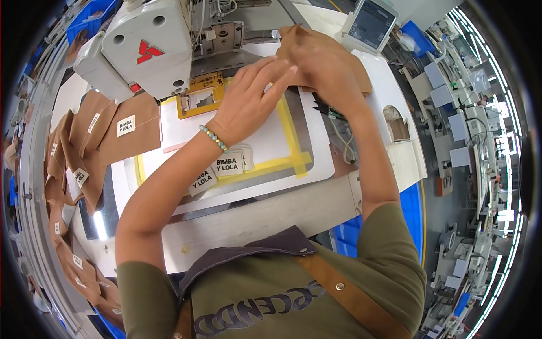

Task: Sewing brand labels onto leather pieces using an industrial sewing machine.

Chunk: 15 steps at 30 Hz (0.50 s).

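Note:
My left hand (248, 104), with a beaded bracelet at the wrist, reaches over the sewing machine's work plate. Its fingers are stretched out and I see nothing held in them. Blurred by motion, my right hand (324, 76) is over a brown fabric piece (358, 76) at the back right; whether it grips the fabric I cannot tell. My left fingertips come close to that same fabric. A yellow frame (215, 105) with a cut-out lies under the machine head, left of my left hand. White labels (228, 164) with black print lie on the plate below my left wrist.
The white sewing machine head (148, 48) stands at the back left. Brown fabric pieces with sewn-on labels (135, 133) hang over the left side. A control screen (371, 24) stands at the back right. Cords (344, 141) lie beside the plate, and a blue bin (409, 214) is below.

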Available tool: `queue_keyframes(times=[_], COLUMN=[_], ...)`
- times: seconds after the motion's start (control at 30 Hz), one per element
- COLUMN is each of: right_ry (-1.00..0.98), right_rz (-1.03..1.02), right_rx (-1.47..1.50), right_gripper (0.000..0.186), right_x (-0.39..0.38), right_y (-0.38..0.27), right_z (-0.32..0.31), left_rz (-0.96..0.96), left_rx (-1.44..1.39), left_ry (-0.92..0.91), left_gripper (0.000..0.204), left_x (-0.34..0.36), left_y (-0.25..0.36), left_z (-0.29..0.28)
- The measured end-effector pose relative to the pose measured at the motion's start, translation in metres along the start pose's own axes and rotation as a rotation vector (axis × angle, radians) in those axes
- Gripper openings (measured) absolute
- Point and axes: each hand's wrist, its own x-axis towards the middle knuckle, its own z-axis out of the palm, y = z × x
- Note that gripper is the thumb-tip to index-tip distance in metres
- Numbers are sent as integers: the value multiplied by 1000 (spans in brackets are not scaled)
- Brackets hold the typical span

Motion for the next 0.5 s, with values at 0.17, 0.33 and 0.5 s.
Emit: queue_keyframes(times=[0.17, 0.33, 0.5], right_ry=[-176, -113, -158], right_rz=[-277, -178, -77], right_rx=[-35, -74, -63], right_gripper=[28, 26, 30], right_x=[-20, -24, -28], right_y=[-33, -32, -30], right_z=[31, 29, 23], left_rz=[-125, -140, -190], left_rx=[110, 76, 32], left_ry=[-198, -270, -407], left_gripper=[71, 58, 25], left_x=[-16, -17, -4], left_y=[-9, -19, -24], left_z=[4, 19, 20])
